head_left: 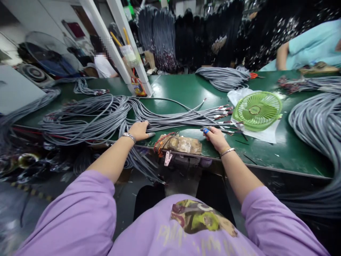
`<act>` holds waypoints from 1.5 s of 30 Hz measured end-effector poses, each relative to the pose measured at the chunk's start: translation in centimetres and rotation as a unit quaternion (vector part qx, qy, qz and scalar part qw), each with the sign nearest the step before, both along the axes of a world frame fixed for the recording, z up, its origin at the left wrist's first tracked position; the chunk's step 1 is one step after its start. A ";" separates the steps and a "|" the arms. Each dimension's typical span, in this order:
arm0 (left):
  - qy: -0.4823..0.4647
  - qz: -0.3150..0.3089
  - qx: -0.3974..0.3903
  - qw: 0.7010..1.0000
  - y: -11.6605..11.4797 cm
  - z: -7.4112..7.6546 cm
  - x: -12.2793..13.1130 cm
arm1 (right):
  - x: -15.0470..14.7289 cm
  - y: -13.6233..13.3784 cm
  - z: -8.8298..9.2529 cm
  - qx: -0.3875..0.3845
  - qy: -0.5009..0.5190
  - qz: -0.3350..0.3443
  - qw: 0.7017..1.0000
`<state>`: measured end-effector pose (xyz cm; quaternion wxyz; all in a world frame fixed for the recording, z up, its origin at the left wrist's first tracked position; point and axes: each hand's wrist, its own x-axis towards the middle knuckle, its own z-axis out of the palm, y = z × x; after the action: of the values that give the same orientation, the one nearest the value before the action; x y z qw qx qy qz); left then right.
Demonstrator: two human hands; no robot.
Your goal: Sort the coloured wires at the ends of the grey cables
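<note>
A bundle of grey cables lies across the green bench in front of me, its stripped, coloured wire ends pointing right. My left hand rests at the near edge of the bundle, thumb stretched away from the other fingers, with a dark cover on the thumb tip. Nearer the wire ends, my right hand has its thumb and fingers pressed together, a blue cover on one finger. What sits between those fingertips, if anything, is hidden. Between my hands, a worn wooden block with red and black leads sits at the bench edge.
A green fan stands right of the wire ends. More cable coils lie behind, and a large coil hangs over the right edge. A white post rises behind the bundle. A pink clip hangs in front. Two other people sit beyond.
</note>
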<state>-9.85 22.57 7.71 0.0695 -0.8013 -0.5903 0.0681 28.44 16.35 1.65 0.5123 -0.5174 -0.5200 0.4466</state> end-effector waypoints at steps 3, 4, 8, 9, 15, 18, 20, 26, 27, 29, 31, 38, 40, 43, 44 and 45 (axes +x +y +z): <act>0.018 -0.014 -0.051 0.998 0.3 0.5 -0.3 | 0.0 0.0 0.1 -0.004 -0.003 -0.014 1.000; 0.025 -0.029 -0.069 0.997 0.3 0.6 -0.5 | 0.0 0.0 0.1 -0.006 -0.003 -0.015 1.000; 0.036 -0.079 -0.068 0.994 -0.3 0.5 -1.2 | -0.1 0.2 0.0 -0.007 -0.008 -0.006 1.000; 0.029 -0.084 -0.044 0.995 -0.5 0.3 -1.2 | -0.1 0.2 -0.1 -0.004 -0.013 -0.006 1.000; -0.014 -0.137 0.046 0.989 -1.7 -0.8 0.6 | -0.1 0.2 -0.1 -0.002 -0.029 -0.007 1.000; 0.015 -0.112 -0.003 0.994 -1.3 -0.3 2.1 | -0.1 0.1 0.1 -0.001 -0.023 -0.009 1.000; 0.037 -0.097 -0.046 0.994 -0.9 0.2 2.8 | 0.0 0.1 0.1 0.000 -0.020 -0.011 1.000; 0.035 -0.100 -0.095 0.990 0.2 1.2 3.2 | 0.0 0.1 0.2 0.009 -0.015 0.000 1.000; 0.037 -0.099 -0.104 0.989 0.2 1.3 3.2 | 0.0 0.1 0.2 0.008 -0.020 -0.002 1.000; 0.055 -0.090 -0.123 0.987 0.0 1.5 3.0 | -0.1 0.1 0.1 0.001 -0.031 -0.008 0.999; 0.084 -0.092 -0.126 0.984 -0.1 1.4 2.8 | -0.2 0.1 0.2 -0.001 -0.039 -0.010 0.999; 0.053 -0.044 -0.040 0.997 0.8 1.7 1.6 | -0.4 0.3 0.6 -0.004 0.000 -0.001 1.000; -0.028 0.006 0.021 0.999 0.9 2.8 0.8 | -0.5 0.1 0.8 -0.010 0.014 0.001 1.000; -0.221 0.079 0.132 0.963 1.3 5.2 -1.0 | -0.5 -0.1 1.0 -0.015 0.023 0.004 1.000; -0.315 0.112 0.176 0.926 1.4 6.0 -1.7 | -0.5 -0.1 1.1 -0.014 0.018 0.000 1.000; -0.412 0.169 0.235 0.864 1.6 6.8 -2.3 | -0.4 -0.1 1.1 -0.011 0.010 0.001 1.000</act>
<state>-12.15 24.15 14.55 -0.0059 -0.6043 -0.6900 -0.3983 28.00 16.23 2.73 0.5110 -0.5185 -0.5103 0.4578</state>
